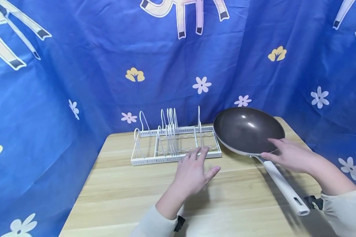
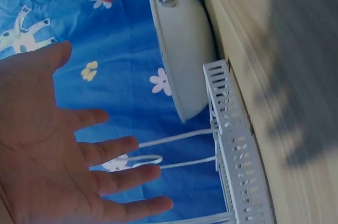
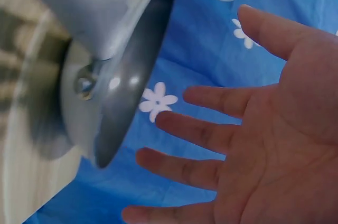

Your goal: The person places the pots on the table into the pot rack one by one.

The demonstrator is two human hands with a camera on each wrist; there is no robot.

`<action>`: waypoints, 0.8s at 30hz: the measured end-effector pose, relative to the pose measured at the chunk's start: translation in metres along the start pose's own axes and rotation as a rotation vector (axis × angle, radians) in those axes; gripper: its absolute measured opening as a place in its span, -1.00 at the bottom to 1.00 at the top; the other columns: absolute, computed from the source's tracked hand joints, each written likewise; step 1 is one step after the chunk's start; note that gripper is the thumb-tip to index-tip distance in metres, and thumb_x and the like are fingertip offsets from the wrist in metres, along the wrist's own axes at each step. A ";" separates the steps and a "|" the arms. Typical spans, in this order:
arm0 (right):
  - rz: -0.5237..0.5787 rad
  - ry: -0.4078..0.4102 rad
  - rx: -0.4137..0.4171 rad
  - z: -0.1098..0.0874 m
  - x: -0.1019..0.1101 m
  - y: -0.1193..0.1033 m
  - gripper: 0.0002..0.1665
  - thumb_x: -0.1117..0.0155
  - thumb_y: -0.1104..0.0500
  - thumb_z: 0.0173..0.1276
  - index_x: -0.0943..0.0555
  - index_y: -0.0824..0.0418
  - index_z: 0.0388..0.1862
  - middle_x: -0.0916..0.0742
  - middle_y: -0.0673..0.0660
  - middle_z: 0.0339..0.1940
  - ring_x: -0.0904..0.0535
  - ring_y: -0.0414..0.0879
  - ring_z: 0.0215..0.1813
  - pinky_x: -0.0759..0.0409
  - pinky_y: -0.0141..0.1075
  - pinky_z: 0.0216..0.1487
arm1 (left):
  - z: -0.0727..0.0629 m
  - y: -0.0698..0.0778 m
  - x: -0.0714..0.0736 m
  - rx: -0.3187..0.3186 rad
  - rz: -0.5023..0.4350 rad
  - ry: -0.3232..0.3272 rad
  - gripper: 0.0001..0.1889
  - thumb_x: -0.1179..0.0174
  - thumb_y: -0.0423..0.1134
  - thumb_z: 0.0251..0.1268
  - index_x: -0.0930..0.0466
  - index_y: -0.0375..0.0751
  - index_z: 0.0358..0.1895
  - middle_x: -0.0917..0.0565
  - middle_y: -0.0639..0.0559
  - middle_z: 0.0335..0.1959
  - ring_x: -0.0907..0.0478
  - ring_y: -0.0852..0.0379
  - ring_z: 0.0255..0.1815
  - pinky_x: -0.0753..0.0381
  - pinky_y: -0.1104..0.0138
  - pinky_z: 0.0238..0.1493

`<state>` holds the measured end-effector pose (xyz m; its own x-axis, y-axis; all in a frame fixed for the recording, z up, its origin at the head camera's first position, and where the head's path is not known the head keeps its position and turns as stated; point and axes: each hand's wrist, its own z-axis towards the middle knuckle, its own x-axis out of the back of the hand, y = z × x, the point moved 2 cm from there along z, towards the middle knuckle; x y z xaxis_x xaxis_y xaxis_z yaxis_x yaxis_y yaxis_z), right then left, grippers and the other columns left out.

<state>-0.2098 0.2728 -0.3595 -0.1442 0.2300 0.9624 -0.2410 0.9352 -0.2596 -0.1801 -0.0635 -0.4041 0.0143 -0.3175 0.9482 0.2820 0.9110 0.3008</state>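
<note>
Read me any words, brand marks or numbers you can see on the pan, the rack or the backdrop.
No readable text in any view.
Pan: no brand or label visible on the bowl or the white handle.
Wire rack: plain white, no marking.
Blue cloth backdrop: only flower prints and large cream outlined shapes, cut off by the frame edge; they cannot be read as letters.
Wrist views: blurred, no text.

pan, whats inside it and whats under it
The pan is empty inside: only its dark coating with light glare shows. The right hand hovers at its near rim. Under it lies the table; one edge seems to rest on the rack, but the contact is hidden.
</note>
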 end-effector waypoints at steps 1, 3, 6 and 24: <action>0.005 -0.011 -0.001 -0.001 -0.003 0.003 0.06 -0.20 -0.34 0.62 -0.32 0.55 0.58 -0.51 0.70 0.44 -0.45 0.65 0.45 -0.53 0.48 0.36 | 0.000 0.002 -0.001 -0.004 -0.003 -0.010 -0.10 0.06 0.56 0.52 -0.14 0.21 0.75 -0.31 -0.09 0.74 -0.38 -0.33 0.65 -0.45 -0.40 0.52; 0.015 -0.039 -0.004 -0.002 -0.009 0.009 0.02 -0.19 -0.34 0.63 -0.38 0.58 0.50 -0.60 0.67 0.36 -0.54 0.62 0.38 -0.59 0.43 0.30 | 0.000 0.005 -0.004 -0.013 -0.011 -0.031 -0.11 0.08 0.57 0.52 -0.13 0.22 0.75 -0.28 -0.06 0.75 -0.38 -0.32 0.65 -0.46 -0.38 0.52; 0.049 -0.095 -0.005 -0.004 -0.019 0.015 -0.03 -0.15 -0.33 0.65 -0.44 0.59 0.40 -0.71 0.57 0.24 -0.68 0.51 0.24 -0.67 0.35 0.20 | -0.001 0.012 -0.009 -0.033 -0.026 -0.053 -0.12 0.09 0.56 0.54 -0.16 0.21 0.74 -0.30 -0.06 0.75 -0.41 -0.30 0.64 -0.52 -0.33 0.50; 0.544 -0.255 -0.142 -0.008 -0.073 0.022 -0.24 -0.27 -0.20 0.63 -0.37 0.50 0.23 -0.62 0.20 -0.15 -0.56 0.01 -0.14 -0.56 -0.24 -0.21 | -0.011 0.060 -0.044 -0.146 -0.192 -0.225 -0.13 0.17 0.57 0.56 -0.25 0.14 0.70 -0.54 0.00 0.59 -0.55 -0.06 0.56 -0.55 0.07 0.59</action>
<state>-0.1973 0.2785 -0.4348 -0.4397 0.6287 0.6414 0.0590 0.7328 -0.6778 -0.1533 0.0023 -0.4287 -0.2598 -0.3990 0.8794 0.3943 0.7874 0.4738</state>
